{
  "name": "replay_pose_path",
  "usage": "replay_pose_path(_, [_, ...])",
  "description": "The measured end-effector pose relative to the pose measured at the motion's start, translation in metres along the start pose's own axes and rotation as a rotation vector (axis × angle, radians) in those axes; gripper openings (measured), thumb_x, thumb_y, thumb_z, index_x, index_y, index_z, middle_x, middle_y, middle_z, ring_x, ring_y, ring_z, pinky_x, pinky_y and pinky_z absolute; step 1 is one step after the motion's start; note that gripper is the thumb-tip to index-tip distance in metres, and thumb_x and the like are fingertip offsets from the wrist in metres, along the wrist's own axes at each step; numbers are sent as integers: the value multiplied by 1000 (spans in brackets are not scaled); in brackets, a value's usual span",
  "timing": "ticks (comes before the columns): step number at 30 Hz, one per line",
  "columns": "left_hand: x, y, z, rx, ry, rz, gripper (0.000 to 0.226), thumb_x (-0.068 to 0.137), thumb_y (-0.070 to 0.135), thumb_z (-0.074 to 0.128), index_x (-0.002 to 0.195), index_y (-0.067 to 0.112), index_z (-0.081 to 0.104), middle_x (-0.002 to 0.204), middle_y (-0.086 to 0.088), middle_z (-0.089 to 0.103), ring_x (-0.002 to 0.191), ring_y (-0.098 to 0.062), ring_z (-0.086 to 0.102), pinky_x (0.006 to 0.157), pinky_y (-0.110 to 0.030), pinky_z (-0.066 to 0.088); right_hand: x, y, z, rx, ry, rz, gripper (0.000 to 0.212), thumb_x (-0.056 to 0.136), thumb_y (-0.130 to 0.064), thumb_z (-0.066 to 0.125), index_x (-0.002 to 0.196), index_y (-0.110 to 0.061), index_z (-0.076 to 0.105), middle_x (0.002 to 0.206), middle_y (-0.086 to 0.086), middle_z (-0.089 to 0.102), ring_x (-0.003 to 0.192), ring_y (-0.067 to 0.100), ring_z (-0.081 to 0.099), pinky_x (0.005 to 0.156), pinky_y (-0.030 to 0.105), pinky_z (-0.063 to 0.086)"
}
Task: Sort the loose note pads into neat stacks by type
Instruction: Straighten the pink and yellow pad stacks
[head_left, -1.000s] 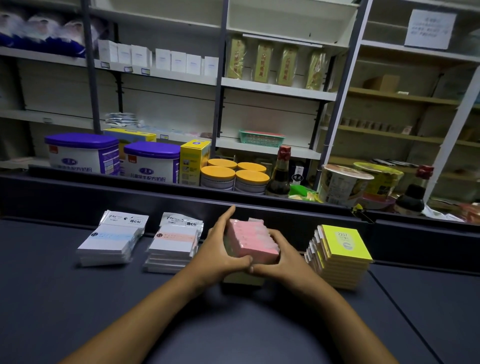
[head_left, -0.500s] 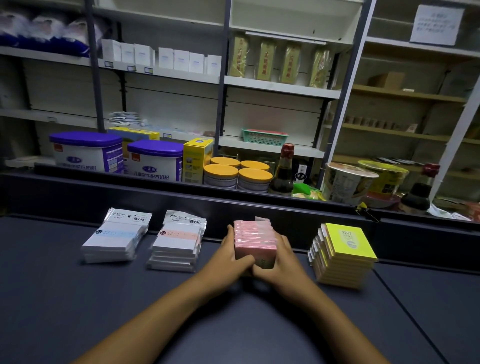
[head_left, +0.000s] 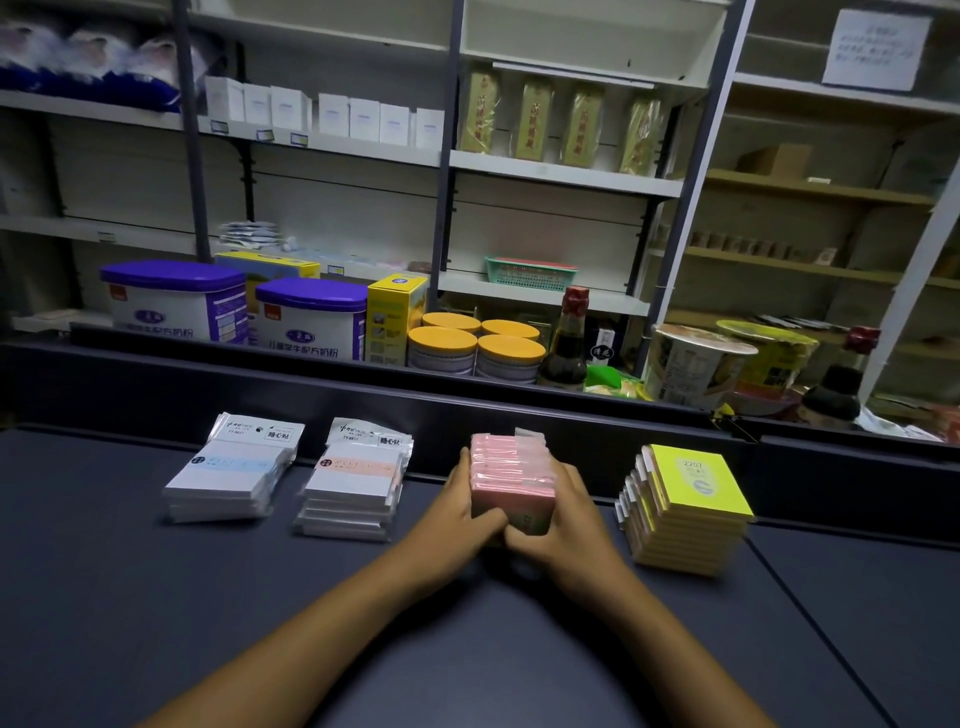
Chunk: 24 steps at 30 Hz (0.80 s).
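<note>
A stack of pink note pads (head_left: 506, 473) stands on the dark counter (head_left: 156, 597) in the middle of a row. My left hand (head_left: 457, 506) grips its left side and my right hand (head_left: 566, 512) grips its right side, thumbs meeting at the front. To the left lie a stack of white pads with a blue band (head_left: 228, 480) and a stack of white pads with an orange band (head_left: 356, 488). A stack of yellow pads (head_left: 685, 506), slightly fanned, stands to the right.
A raised dark ledge (head_left: 363, 384) runs behind the stacks. Beyond it stand purple-lidded tubs (head_left: 174, 301), yellow-lidded tins (head_left: 472, 345), a sauce bottle (head_left: 566, 343) and noodle cups (head_left: 696, 364), with shelving behind. A seam (head_left: 831, 623) crosses the counter at the right.
The pink stack was tilted and lifted between my hands; now it stands level on the counter, squared up, with both hands clasped closer around it.
</note>
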<state>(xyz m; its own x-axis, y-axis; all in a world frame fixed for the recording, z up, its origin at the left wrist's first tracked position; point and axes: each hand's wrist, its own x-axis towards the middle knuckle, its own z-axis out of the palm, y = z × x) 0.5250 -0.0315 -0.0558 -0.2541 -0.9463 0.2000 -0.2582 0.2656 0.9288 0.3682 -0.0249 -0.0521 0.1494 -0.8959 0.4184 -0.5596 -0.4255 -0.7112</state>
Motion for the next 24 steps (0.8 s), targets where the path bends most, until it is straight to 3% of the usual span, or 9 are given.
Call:
replay_pose_path(5, [1, -3, -1, 89, -10, -15, 80, 86, -2, 52, 155, 9, 12, 156, -7, 30, 143, -17, 31, 119, -39, 27, -1, 1, 3, 5, -6, -17, 73, 71, -7, 79, 138, -18, 51, 133, -1, 51, 127, 12, 44, 109, 24, 38])
replay_pose_path(10, [2, -3, -2, 95, -5, -8, 83, 88, 0, 52, 156, 11, 7, 158, -3, 25, 145, -14, 27, 121, -36, 24, 1, 0, 0, 8, 4, -67, 68, 71, -12, 80, 132, -27, 55, 127, -13, 52, 126, 8, 44, 106, 24, 39])
replay_pose_path(13, [5, -3, -1, 80, 8, -1, 84, 90, 3, 51, 157, 12, 1, 160, 4, 17, 146, -9, 22, 121, -27, 19, 2, 1, 0, 20, 39, -41, 72, 70, -15, 80, 135, -25, 53, 131, -6, 51, 125, 6, 45, 106, 23, 40])
replay_pose_path(16, [5, -7, 0, 120, -27, -33, 83, 88, 13, 52, 156, 6, 5, 162, -6, 16, 149, -16, 19, 122, -37, 19, -1, 3, 4, -9, -10, -34, 71, 71, -14, 79, 136, -23, 53, 136, -5, 52, 125, 7, 44, 108, 28, 39])
replay_pose_path(19, [4, -4, 0, 122, -24, -42, 82, 89, 15, 52, 156, 8, 6, 161, -5, 17, 148, -16, 19, 122, -38, 21, 0, 1, 0, 0, 3, -74, 65, 71, -14, 80, 125, -40, 53, 125, -18, 54, 122, 6, 45, 105, 21, 39])
replay_pose_path(21, [6, -4, 0, 108, 4, -34, 80, 92, 7, 50, 157, 11, 3, 161, -1, 16, 147, -11, 20, 122, -32, 19, 2, 0, -1, -3, 36, -91, 63, 71, -15, 80, 119, -46, 53, 119, -28, 50, 120, 2, 46, 100, 12, 38])
replay_pose_path(24, [8, -6, 1, 141, -18, -37, 81, 94, 5, 48, 156, 10, -3, 163, 2, 6, 147, -5, 9, 119, -20, 12, 3, 1, 1, -14, 53, -105, 64, 70, -12, 81, 118, -44, 54, 116, -29, 49, 115, -1, 45, 98, 9, 35])
